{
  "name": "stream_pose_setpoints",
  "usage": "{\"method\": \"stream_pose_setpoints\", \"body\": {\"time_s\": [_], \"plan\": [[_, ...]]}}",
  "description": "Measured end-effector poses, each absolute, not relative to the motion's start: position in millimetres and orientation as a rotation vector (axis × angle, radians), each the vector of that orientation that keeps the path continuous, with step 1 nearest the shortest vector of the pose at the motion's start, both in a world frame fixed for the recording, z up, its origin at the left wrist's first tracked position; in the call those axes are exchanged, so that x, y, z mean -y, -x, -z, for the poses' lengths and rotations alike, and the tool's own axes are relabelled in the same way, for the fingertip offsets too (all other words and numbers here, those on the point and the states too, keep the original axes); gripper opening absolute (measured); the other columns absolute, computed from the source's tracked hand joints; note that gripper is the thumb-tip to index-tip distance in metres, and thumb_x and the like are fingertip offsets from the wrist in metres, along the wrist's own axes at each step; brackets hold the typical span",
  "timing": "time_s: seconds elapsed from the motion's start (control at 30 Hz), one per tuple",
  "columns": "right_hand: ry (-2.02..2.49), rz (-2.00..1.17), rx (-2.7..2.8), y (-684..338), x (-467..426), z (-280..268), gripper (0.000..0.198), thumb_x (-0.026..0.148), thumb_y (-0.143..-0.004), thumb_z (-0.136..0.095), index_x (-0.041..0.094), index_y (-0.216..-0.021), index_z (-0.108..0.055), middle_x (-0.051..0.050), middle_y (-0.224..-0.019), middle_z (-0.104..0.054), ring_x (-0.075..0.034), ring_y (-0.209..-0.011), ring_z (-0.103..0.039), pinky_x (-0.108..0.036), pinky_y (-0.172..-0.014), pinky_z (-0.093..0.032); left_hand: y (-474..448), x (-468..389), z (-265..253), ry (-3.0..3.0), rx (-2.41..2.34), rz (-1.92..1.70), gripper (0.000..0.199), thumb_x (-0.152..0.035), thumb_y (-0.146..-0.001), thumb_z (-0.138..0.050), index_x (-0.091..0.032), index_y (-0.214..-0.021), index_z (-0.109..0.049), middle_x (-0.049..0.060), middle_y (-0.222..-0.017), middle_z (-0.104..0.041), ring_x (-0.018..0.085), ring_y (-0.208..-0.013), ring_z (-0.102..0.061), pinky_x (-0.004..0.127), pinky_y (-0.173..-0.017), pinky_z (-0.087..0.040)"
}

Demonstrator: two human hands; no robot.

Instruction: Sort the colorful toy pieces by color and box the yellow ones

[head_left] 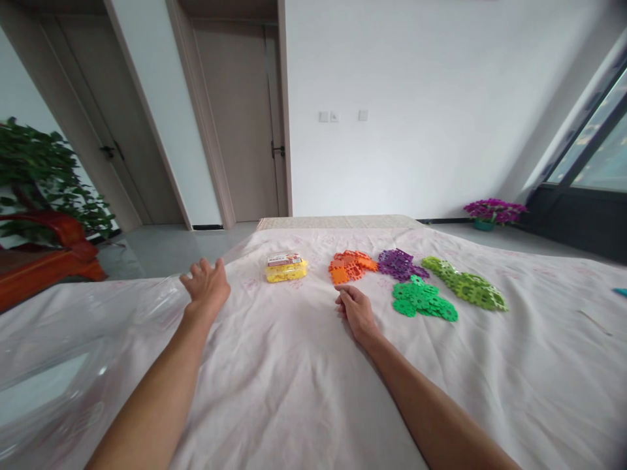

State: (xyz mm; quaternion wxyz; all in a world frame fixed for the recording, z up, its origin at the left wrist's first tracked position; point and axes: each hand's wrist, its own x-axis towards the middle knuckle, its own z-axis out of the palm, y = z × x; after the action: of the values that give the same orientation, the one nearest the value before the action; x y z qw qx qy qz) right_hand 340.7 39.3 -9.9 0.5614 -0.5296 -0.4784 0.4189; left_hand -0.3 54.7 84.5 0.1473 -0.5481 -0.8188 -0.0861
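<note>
My left hand [208, 287] is open with its fingers spread, above the cloth beside a clear plastic container [159, 303]; whether it touches the plastic I cannot tell. My right hand [356, 310] rests low over the cloth, fingers curled in, with nothing visible in them. Just beyond it lies a heap of orange interlocking plastic pieces [350, 266]. Purple pieces [398, 263], green disc-shaped pieces [424, 299] and lime-green pieces [465, 282] form separate heaps to the right. Between and beyond my hands stands a clear labelled box of yellow pieces [285, 267].
A pale patterned cloth [294, 372] with wrinkles covers the surface. Larger clear plastic packaging [49, 391] lies at the left front. A thin stick-like thing [595, 322] and a blue piece [620, 291] lie at the right. A red-brown wooden armrest [49, 248] stands at the left edge.
</note>
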Motion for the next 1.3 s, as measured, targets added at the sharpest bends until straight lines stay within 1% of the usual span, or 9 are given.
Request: {"method": "stream_pose_setpoints", "body": {"time_s": [0.1,0.23,0.33,0.57,0.8,1.07,1.17,1.23,1.3], "plan": [[1.256,-0.975,1.136,-340.2,-38.4,7.9,0.038,0.043,-0.076,-0.054,0.019,-0.102,-0.068,-0.001,-0.072,-0.061,-0.012,-0.055,-0.053,-0.022,-0.048,-0.040,16.6,-52.5,-92.5,1.623,2.400,0.118,0.046,-0.014,-0.088,-0.037,-0.016,-0.129,-0.059,0.023,-0.124,-0.060,0.039,-0.114,-0.056,0.054,-0.092,-0.039],[1.266,-0.966,1.142,-339.6,-35.5,3.8,0.037,0.042,-0.076,-0.054,0.019,-0.101,-0.069,-0.001,-0.072,-0.061,-0.012,-0.055,-0.053,-0.022,-0.048,-0.040,27.2,-55.2,-92.4,1.662,2.409,0.035,0.044,-0.012,-0.086,-0.038,-0.013,-0.121,-0.064,0.025,-0.119,-0.064,0.039,-0.112,-0.059,0.053,-0.092,-0.037],[1.263,-0.968,1.148,-339.8,-35.5,4.4,0.037,0.042,-0.077,-0.054,0.019,-0.102,-0.069,-0.001,-0.072,-0.061,-0.012,-0.055,-0.053,-0.022,-0.048,-0.040,35.0,-59.7,-86.9,1.692,2.439,-0.004,0.044,-0.009,-0.085,-0.036,-0.010,-0.116,-0.067,0.026,-0.114,-0.067,0.038,-0.106,-0.063,0.052,-0.089,-0.040],[1.250,-0.985,1.144,-340.0,-37.8,7.1,0.037,0.042,-0.077,-0.054,0.018,-0.101,-0.068,0.000,-0.070,-0.061,-0.011,-0.054,-0.052,-0.022,-0.048,-0.042,44.7,-62.7,-80.5,1.761,2.383,-0.083,0.040,-0.005,-0.085,-0.035,-0.001,-0.104,-0.070,0.030,-0.106,-0.069,0.040,-0.101,-0.066,0.050,-0.082,-0.044],[1.252,-0.977,1.159,-340.6,-37.0,6.9,0.035,0.040,-0.077,-0.053,0.019,-0.101,-0.069,0.001,-0.070,-0.060,-0.011,-0.053,-0.052,-0.022,-0.047,-0.041,44.0,-58.7,-88.4,1.835,2.314,-0.110,0.038,-0.004,-0.089,-0.032,0.003,-0.102,-0.066,0.026,-0.099,-0.070,0.035,-0.097,-0.066,0.045,-0.080,-0.044],[1.250,-0.974,1.159,-340.1,-37.1,6.4,0.036,0.040,-0.077,-0.053,0.019,-0.101,-0.069,0.000,-0.070,-0.061,-0.011,-0.053,-0.052,-0.023,-0.048,-0.041,29.8,-41.2,-104.5,1.782,2.232,-0.102,0.043,-0.003,-0.088,-0.029,-0.003,-0.111,-0.066,0.026,-0.097,-0.069,0.037,-0.094,-0.066,0.043,-0.073,-0.047],[1.248,-0.976,1.155,-340.1,-36.2,5.2,0.035,0.040,-0.076,-0.054,0.019,-0.100,-0.069,0.000,-0.069,-0.061,-0.012,-0.054,-0.053,-0.023,-0.048,-0.041,9.6,-19.6,-117.4,1.795,2.082,-0.095,0.046,-0.003,-0.090,-0.025,-0.006,-0.111,-0.065,0.022,-0.095,-0.070,0.037,-0.094,-0.065,0.040,-0.068,-0.046],[1.245,-0.981,1.149,-339.9,-36.0,5.1,0.034,0.040,-0.076,-0.054,0.019,-0.099,-0.069,0.000,-0.069,-0.061,-0.012,-0.054,-0.053,-0.023,-0.048,-0.041,-11.8,0.7,-125.9,1.823,1.995,-0.078,0.048,-0.002,-0.090,-0.023,-0.009,-0.116,-0.063,0.020,-0.100,-0.069,0.036,-0.096,-0.064,0.038,-0.066,-0.045],[1.243,-0.986,1.145,-339.7,-35.8,5.4,0.034,0.040,-0.076,-0.054,0.019,-0.099,-0.069,0.000,-0.069,-0.061,-0.011,-0.053,-0.053,-0.023,-0.048,-0.041,-39.5,24.7,-131.9,1.863,1.903,-0.067,0.048,-0.001,-0.090,-0.023,-0.013,-0.115,-0.063,0.017,-0.098,-0.068,0.034,-0.092,-0.063,0.037,-0.064,-0.044]]}}
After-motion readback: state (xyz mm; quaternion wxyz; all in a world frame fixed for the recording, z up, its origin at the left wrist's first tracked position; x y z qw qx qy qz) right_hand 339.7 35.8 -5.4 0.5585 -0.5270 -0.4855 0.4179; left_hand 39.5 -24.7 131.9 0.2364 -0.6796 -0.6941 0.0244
